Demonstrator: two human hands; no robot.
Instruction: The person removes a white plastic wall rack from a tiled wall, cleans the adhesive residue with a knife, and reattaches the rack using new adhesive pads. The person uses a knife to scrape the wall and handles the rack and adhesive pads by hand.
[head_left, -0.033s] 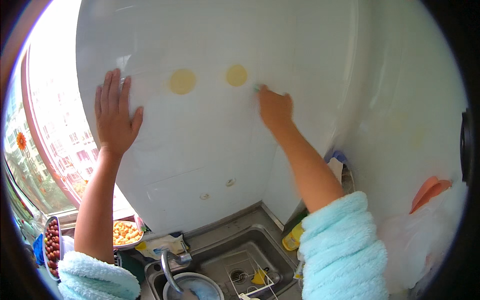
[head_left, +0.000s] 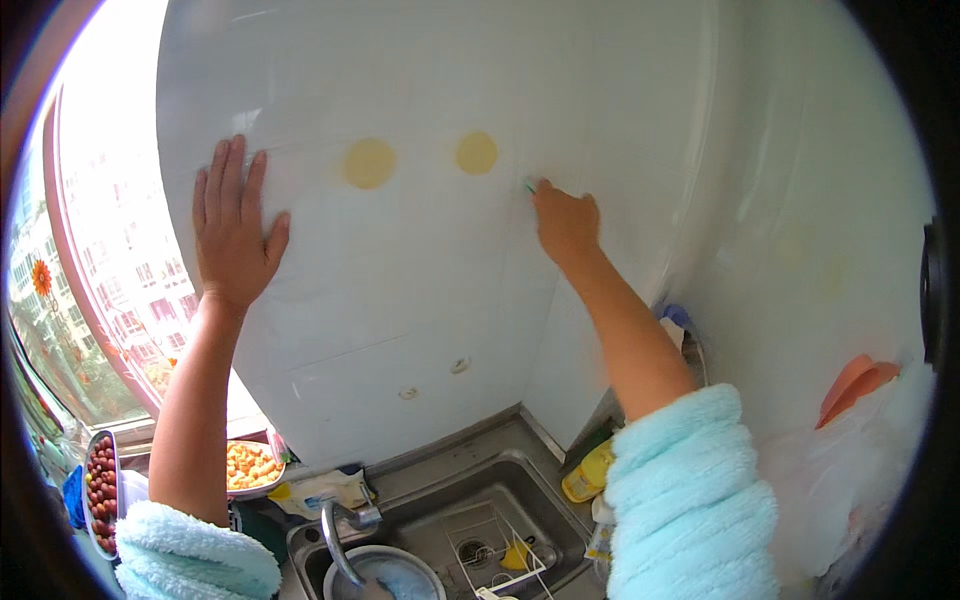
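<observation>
Biggest first: white wall panel [head_left: 420, 270] across the middle of the frame, standing as before apart from a slight rightward drift of the whole view. Bright window [head_left: 110, 270] at the left, no real change. Steel sink [head_left: 450, 492] along the bottom, holding a round basin [head_left: 385, 549], same layout as a moment ago. Fluffy pale-blue sleeves in both lower corners, pushed up the forearms; right sleeve [head_left: 690, 490] a touch further right than before.

Left hand [head_left: 235, 245], upper left: flat against the panel, fingers up and spread, holding nothing. Essentially unmoved, just drifted with the view. Probably a brace.

Right hand [head_left: 567, 225], right of upper centre: the real change. Moved right and slightly down, so further from the yellow spots. Fingers curled, grip pinched around something small.

Yellow bottle [head_left: 588, 475], lower right of centre, beside the sink: no contact with either hand. Left yellow spot [head_left: 370, 162] and right yellow spot [head_left: 476, 152], upper centre: both on the panel, between the hands, looking the same in size and colour as before.

Smallest: greenish bit [head_left: 530, 187] at the right fingertips, just right of and below the right yellow spot. Carried along with the right hand. Too small to identify; cannot tell whether touching the panel or just off it.

Meaning for the work, as a judgement: focus now on the stretch of panel right of the spots. No visible mark there, so progress unreadable.
</observation>
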